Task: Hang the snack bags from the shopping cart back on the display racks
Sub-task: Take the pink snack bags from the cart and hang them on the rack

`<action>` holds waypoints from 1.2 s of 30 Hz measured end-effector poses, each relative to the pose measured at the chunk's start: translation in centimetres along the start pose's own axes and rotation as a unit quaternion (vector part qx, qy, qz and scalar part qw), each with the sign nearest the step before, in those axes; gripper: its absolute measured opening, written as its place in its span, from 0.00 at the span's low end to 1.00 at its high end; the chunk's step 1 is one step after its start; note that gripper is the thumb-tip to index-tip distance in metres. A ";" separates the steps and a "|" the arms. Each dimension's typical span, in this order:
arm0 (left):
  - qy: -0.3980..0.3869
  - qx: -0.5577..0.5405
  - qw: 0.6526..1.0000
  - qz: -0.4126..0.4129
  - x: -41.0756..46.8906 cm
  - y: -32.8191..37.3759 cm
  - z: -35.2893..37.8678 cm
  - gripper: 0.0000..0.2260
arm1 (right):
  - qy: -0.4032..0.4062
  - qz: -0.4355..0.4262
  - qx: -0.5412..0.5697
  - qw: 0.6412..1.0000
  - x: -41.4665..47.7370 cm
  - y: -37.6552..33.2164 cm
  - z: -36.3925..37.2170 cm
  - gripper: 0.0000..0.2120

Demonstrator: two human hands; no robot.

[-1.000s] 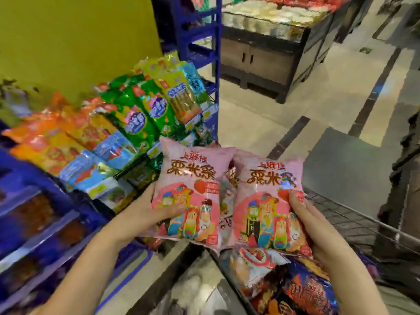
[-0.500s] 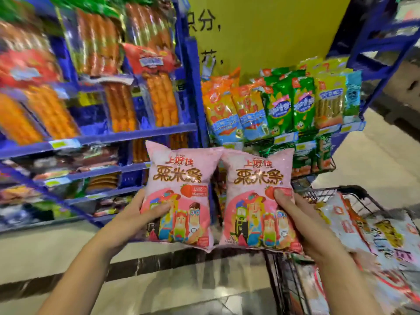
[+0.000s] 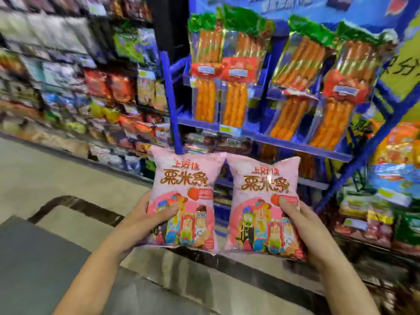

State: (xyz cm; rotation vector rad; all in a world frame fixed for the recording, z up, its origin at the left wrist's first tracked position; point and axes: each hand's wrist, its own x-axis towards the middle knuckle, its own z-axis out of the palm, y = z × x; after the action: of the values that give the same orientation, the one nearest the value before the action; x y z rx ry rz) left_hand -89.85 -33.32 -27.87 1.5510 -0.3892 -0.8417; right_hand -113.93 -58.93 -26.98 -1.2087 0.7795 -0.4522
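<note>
The blue rack [image 3: 261, 133] is now faced, so hanging seems near; left bag [image 3: 186, 183] is clasped in left grip [image 3: 145, 220], right bag [image 3: 263, 185] in right grip [image 3: 302, 226]

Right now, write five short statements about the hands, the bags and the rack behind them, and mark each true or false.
1. The left hand grips the left pink snack bag. True.
2. The right hand is empty. False: it grips the right pink snack bag.
3. The two bags differ in colour. False: both are pink with the same print.
4. Orange sausage packs are displayed on the blue rack behind the bags. True.
5. One pink bag hangs on the rack. False: both are in the hands.
</note>
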 end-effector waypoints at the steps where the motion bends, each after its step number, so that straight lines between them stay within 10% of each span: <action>1: 0.014 -0.009 1.000 0.004 -0.4 -0.1 -2.6 0.30 | -0.018 0.000 -0.003 1.000 0.5 0.3 2.5 0.31; 36: 0.451 -0.122 0.884 -0.003 -1.5 4.1 -57.8 0.29 | -0.447 0.072 -0.112 0.884 26.6 4.7 76.5 0.22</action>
State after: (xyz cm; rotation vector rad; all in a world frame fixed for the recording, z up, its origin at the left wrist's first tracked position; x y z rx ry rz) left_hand -49.30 8.02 -25.45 1.5252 0.3918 -0.0940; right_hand -39.97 -25.68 -27.92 -1.3807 0.1078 0.3399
